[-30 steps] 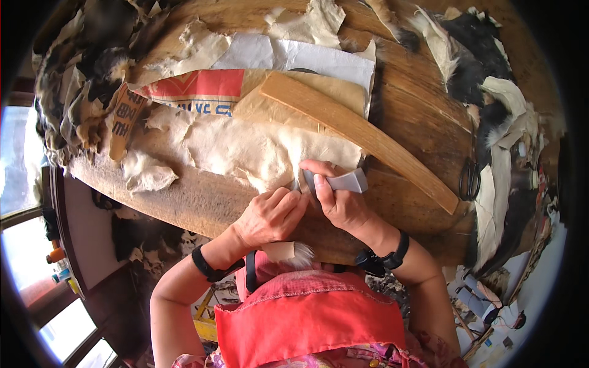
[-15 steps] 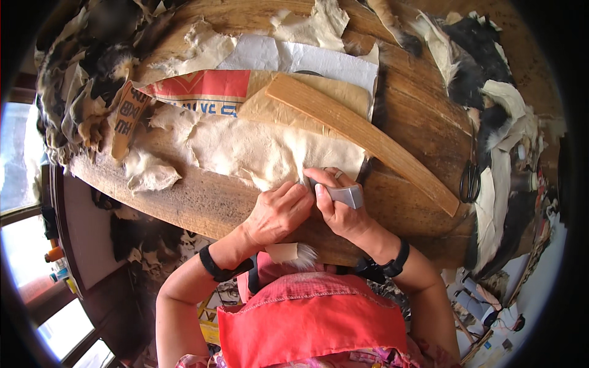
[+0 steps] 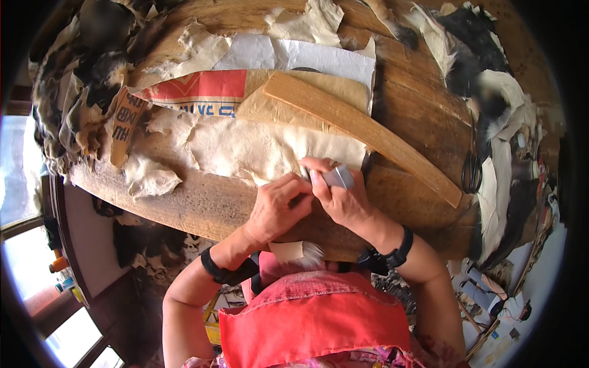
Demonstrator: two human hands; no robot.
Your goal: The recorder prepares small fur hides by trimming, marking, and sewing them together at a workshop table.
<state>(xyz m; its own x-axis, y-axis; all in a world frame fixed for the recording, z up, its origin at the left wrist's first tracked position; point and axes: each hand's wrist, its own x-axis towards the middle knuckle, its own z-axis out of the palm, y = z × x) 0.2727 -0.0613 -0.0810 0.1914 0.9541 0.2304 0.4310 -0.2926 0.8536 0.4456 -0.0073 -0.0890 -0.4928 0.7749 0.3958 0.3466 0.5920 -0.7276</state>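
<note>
The right hand [image 3: 346, 202], its grip closed on a small grey blade [image 3: 339, 176], has slid rightward along the pale hide [image 3: 257, 150] on the desk [image 3: 202, 205]. The left hand [image 3: 276, 208] follows beside it, fingers pressing flat, holding nothing.

The person's forearms are bare from elbow to wrist, with no sleeves reaching them. A black band circles the wrist just behind the left hand [image 3: 279, 208]; it is broad and plain. Behind the right hand [image 3: 343, 199] sits a black strap with a chunkier, ridged body on its outer side, like a watch or tracker. Below both wrists, a red apron bib with a stitched top hem covers a pink patterned garment.
</note>
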